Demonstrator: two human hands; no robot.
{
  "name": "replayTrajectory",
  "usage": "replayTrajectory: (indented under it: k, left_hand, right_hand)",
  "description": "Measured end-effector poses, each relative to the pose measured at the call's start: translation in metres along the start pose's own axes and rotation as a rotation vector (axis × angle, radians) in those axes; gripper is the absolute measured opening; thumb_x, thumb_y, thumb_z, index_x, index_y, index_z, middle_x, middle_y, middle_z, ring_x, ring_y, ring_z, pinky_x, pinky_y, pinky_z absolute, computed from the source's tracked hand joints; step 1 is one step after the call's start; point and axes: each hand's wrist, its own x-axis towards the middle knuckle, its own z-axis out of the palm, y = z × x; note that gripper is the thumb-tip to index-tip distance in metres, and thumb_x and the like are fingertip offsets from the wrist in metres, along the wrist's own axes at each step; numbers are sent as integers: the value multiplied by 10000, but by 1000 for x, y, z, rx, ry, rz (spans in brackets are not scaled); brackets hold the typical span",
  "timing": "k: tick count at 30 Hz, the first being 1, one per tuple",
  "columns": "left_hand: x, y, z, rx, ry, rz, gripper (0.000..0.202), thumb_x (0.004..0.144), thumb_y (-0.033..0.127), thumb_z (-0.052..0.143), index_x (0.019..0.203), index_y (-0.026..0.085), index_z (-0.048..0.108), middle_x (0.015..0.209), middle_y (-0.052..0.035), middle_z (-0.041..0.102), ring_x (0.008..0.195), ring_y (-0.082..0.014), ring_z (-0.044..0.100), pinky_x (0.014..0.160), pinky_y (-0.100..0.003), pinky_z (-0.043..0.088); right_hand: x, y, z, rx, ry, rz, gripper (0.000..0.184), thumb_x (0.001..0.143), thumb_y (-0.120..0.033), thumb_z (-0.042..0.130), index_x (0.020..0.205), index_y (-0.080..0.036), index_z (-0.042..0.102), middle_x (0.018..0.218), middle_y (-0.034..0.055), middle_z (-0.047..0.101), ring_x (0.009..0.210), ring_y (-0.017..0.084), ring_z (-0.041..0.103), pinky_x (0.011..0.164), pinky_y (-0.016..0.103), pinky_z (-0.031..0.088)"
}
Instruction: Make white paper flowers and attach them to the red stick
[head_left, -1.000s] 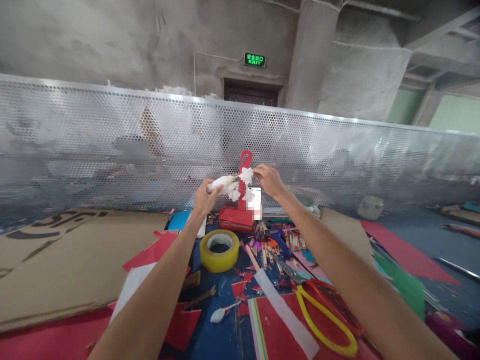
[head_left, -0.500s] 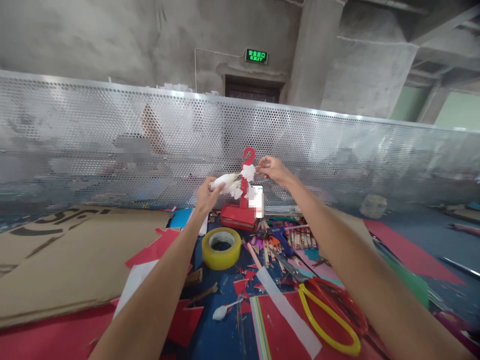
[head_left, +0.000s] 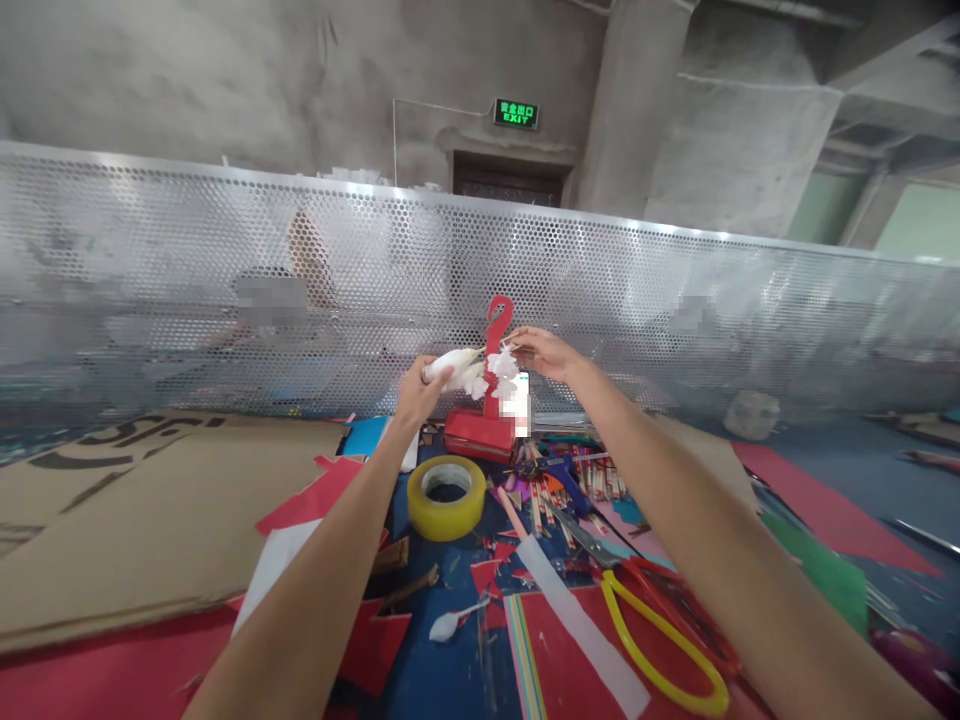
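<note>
My left hand (head_left: 421, 388) is closed round a white tapered squeeze bottle (head_left: 450, 365), its yellowish tip pointing right. Opposite it, my right hand (head_left: 546, 352) pinches a thin pale stick (head_left: 510, 338) next to a ruffled white paper piece (head_left: 502, 362). Between the hands rises a red upright with a curled top (head_left: 499, 312), fixed on a red box-like base (head_left: 478, 434). Another white ruffled piece (head_left: 474, 384) lies against the upright's left side. Whether the bottle tip touches anything is too small to tell.
A phone (head_left: 519, 405) stands by the red base. Nearer are a roll of yellow tape (head_left: 421, 515), a blue glue gun (head_left: 566, 485), scissors (head_left: 616, 600), red paper (head_left: 570, 660) and a small white spoon-like piece (head_left: 444, 627). Cardboard (head_left: 165, 510) lies left; a perforated metal screen (head_left: 360, 270) stands behind.
My right hand has moved slightly down, and the white ruffled piece near it now sits lower against the red upright. My left hand keeps its hold on the bottle.
</note>
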Motion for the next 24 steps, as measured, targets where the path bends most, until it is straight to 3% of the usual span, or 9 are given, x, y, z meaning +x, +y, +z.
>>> replayTrajectory:
  k: [4,7,12,18,24]
  left_hand:
    - [0,2,0,4,0,-16,379,776,519,621,938,176,611,792,-7,603,671,-139,512,615,-234,402]
    - [0,5,1,8,2,-24,386,768,528,630,922,176,609,765,-1,590,653,-136,506,608,-238,399]
    - [0,4,1,-13,2,-23,389,760,526,631,933,179,608,755,1,587,656,-143,514,603,-241,403]
    - [-1,3,0,-29,-12,-18,382,774,508,620,975,182,615,803,-7,608,688,-146,530,626,-243,420]
    - [-3,7,-2,-116,-6,-47,445,730,461,681,1056,169,600,905,-35,633,746,-153,565,657,-249,457]
  right_hand:
    - [-4,13,2,30,-31,-68,240,657,-193,772,851,-184,632,788,-8,679,713,104,623,716,236,516]
    - [-1,15,7,10,2,-85,276,601,-173,785,832,-179,634,734,-22,656,677,107,612,683,245,507]
    - [8,15,18,38,172,-41,170,611,-122,701,703,-178,569,649,-40,605,583,79,559,596,211,480]
    - [12,30,28,1,383,-73,174,656,-132,650,752,-203,523,608,-57,577,505,70,537,500,189,460]
    - [8,38,33,-17,450,-147,128,684,-148,624,794,-186,572,628,-64,581,484,53,528,516,189,454]
